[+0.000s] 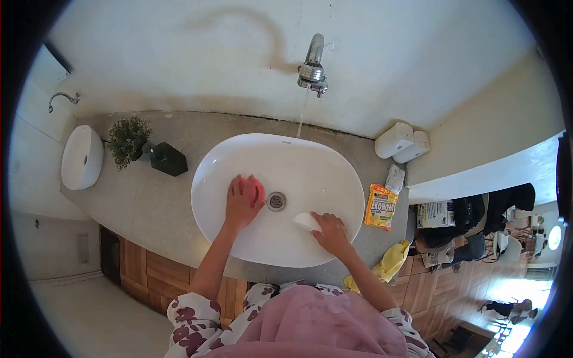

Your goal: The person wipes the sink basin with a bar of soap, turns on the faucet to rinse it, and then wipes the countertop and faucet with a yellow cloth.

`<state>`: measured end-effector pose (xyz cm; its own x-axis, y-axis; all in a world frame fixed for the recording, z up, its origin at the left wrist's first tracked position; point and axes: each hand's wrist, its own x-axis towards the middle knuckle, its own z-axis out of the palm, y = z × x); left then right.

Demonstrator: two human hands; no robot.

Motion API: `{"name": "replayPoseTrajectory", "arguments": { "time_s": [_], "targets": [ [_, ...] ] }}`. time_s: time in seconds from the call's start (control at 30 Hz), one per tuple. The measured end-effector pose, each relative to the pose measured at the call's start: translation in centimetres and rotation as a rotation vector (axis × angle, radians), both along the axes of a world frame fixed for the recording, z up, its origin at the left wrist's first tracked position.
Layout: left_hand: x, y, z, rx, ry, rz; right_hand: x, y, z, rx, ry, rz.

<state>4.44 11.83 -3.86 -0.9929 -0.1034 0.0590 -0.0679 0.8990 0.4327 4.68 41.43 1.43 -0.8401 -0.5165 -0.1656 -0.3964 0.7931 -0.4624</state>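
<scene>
In the oval white basin (pixel 286 238), my left hand (pixel 242 207) presses a pink sponge (pixel 258 190) against the surface, left of the metal drain (pixel 276 201). On the right side of the basin, my right hand (pixel 332 231) grips a smooth white object (pixel 305 221), which I cannot identify. A thin stream of water falls from the wall tap (pixel 313 74) at the basin's back edge.
A dark green bottle (pixel 168 159), a plant (pixel 127 142) and a second basin (pixel 82 157) are at the left. To the right are white containers (pixel 394 141), an orange packet (pixel 381 207) and a yellow cloth (pixel 391 262). A person (pixel 511 310) is far right.
</scene>
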Motion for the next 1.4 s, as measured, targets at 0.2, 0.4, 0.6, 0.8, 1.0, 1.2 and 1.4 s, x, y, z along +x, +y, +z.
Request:
{"name": "replayPoseTrajectory", "arguments": {
  "time_s": [0.2,0.4,0.6,0.8,1.0,1.2,1.4],
  "targets": [
    [0.8,6.9,0.6,0.029,0.055,-0.241,1.8,2.2,2.0,-0.430,0.190,-0.509],
    [-0.4,7.4,-1.6,0.141,0.141,-0.241,2.6,3.8,0.3,-0.609,0.297,-0.715],
    [-7.1,10.9,-3.0,0.270,0.343,-0.126,2.6,2.9,-1.6,-0.443,0.421,-0.558],
    [-10.2,11.4,-1.8,0.216,0.443,-0.197,2.7,3.1,-1.5,-0.403,0.350,-0.559],
    [-6.8,10.7,-1.9,0.221,0.250,-0.428,2.5,3.0,-1.3,-0.406,0.387,-0.520],
    [-2.3,11.4,-1.3,0.244,0.108,-0.561,2.3,3.0,-1.3,-0.425,0.405,-0.512],
    [2.0,11.7,0.5,0.291,-0.091,-0.596,2.4,2.9,-1.3,-0.430,0.385,-0.544]
  ]
}}
